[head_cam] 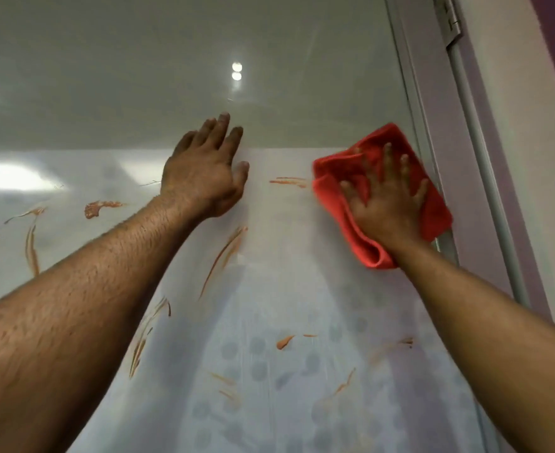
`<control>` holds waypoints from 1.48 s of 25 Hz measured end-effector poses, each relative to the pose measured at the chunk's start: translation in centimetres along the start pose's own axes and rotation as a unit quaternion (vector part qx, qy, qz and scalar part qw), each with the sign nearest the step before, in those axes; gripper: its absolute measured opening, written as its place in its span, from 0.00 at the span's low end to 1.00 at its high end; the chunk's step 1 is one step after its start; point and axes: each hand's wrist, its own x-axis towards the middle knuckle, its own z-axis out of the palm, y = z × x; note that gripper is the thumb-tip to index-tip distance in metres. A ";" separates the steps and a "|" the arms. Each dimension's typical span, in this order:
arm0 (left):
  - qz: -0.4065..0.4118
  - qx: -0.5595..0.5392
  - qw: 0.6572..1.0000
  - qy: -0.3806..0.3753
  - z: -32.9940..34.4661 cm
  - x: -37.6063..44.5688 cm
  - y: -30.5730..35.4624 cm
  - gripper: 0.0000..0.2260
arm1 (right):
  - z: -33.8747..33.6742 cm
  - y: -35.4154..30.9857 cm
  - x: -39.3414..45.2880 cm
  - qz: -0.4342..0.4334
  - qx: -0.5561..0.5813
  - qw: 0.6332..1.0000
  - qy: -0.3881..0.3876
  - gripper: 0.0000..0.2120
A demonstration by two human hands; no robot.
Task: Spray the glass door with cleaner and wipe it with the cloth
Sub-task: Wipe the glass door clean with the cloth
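The glass door (279,263) fills the view, marked with several orange-brown smears such as one streak (288,181) between my hands. My right hand (385,204) lies flat with fingers spread on a red cloth (336,178), pressing it against the glass near the door's right edge. My left hand (204,171) rests palm-down on the glass to the left, fingers apart and holding nothing. No spray bottle is in view.
A grey metal door frame (478,178) with a hinge (449,21) runs down the right side, next to a pale wall (524,125). Ceiling lights reflect in the upper glass (236,70). A dotted curtain shows behind the lower glass.
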 end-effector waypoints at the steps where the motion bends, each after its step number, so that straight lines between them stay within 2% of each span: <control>1: 0.003 0.012 1.000 -0.004 0.2 0.0 -0.5 0.28 | -0.1 0.8 0.9 0.043 0.014 0.999 -0.001 0.33; 3: 0.012 0.016 1.000 -0.007 0.5 -0.1 -0.7 0.27 | -0.1 0.9 2.8 0.118 0.033 0.992 -0.015 0.30; 5: 0.014 0.011 1.000 -0.003 0.8 -0.1 -0.6 0.27 | 0.0 -1.8 3.3 0.107 0.036 0.994 -0.006 0.30; 6: 0.013 0.007 1.000 0.000 0.8 0.0 -0.6 0.27 | 0.3 -3.8 2.5 0.057 0.036 0.998 0.010 0.30; 8: 0.011 0.001 1.000 -0.002 0.7 0.2 -0.6 0.27 | 0.9 -7.0 -1.3 -0.107 0.050 0.992 0.037 0.30; 10: 0.017 0.004 1.000 -0.010 0.4 0.2 -0.7 0.27 | 1.4 -6.6 -5.9 -0.267 0.052 0.962 0.002 0.28; 12: 0.022 0.006 1.000 -0.017 0.2 0.2 -0.8 0.27 | 1.2 -2.8 -6.4 -0.323 0.056 0.945 -0.008 0.27; 13: 0.022 0.001 1.000 -0.019 0.1 0.1 -0.8 0.27 | 1.0 -0.8 -5.3 -0.288 0.056 0.956 0.009 0.28; 15: 0.019 -0.017 0.999 -0.024 0.1 -0.1 -0.7 0.28 | 0.6 1.3 -2.2 -0.108 0.066 0.991 0.038 0.31; 17: 0.015 -0.021 0.999 -0.027 0.4 -0.3 -0.3 0.28 | 0.2 0.2 0.6 0.077 0.070 0.994 0.036 0.31; 18: 0.014 -0.016 0.999 -0.025 0.5 -0.3 -0.1 0.28 | 0.4 -1.3 1.3 0.111 0.073 0.991 0.028 0.30; 20: 0.010 -0.010 1.000 -0.021 0.8 -0.3 0.0 0.29 | 0.4 -4.1 1.0 0.056 0.066 0.996 0.024 0.29; 23: -0.015 -0.021 1.000 0.002 1.1 -0.4 0.7 0.32 | 0.5 -4.4 -4.5 -0.130 0.027 0.991 0.010 0.29; 25: -0.046 -0.024 0.998 0.026 1.4 0.2 1.9 0.34 | 0.4 -1.6 -9.3 -0.286 -0.026 0.958 -0.022 0.29; 26: -0.056 -0.028 0.997 0.034 1.5 0.8 2.6 0.35 | 0.2 0.4 -10.9 -0.340 -0.048 0.938 -0.040 0.29; 27: -0.062 -0.033 0.997 0.038 1.5 1.4 3.1 0.36 | 0.0 2.4 -11.5 -0.353 -0.058 0.933 -0.047 0.30; 28: -0.064 -0.038 0.996 0.039 1.5 2.1 3.6 0.36 | -0.1 4.1 -11.1 -0.313 -0.053 0.947 -0.046 0.31; 30: -0.058 -0.042 0.996 0.050 1.7 3.0 3.8 0.36 | 0.0 5.6 -8.5 -0.122 -0.026 0.992 -0.025 0.32; 31: -0.053 -0.041 0.996 0.056 1.9 3.3 3.8 0.36 | 0.2 5.4 -6.5 -0.026 -0.008 1.000 -0.015 0.33; 33: -0.044 -0.040 0.996 0.061 2.0 3.5 3.6 0.36 | 0.2 2.9 -2.7 0.084 0.025 0.996 -0.001 0.36; 35: -0.052 -0.033 0.995 0.073 2.4 3.1 3.7 0.35 | 0.3 -0.9 -1.4 0.073 0.033 0.997 0.009 0.36; 37: -0.046 -0.028 0.996 0.075 2.2 3.4 3.8 0.35 | 0.3 -3.1 -3.5 -0.032 0.036 0.999 0.021 0.34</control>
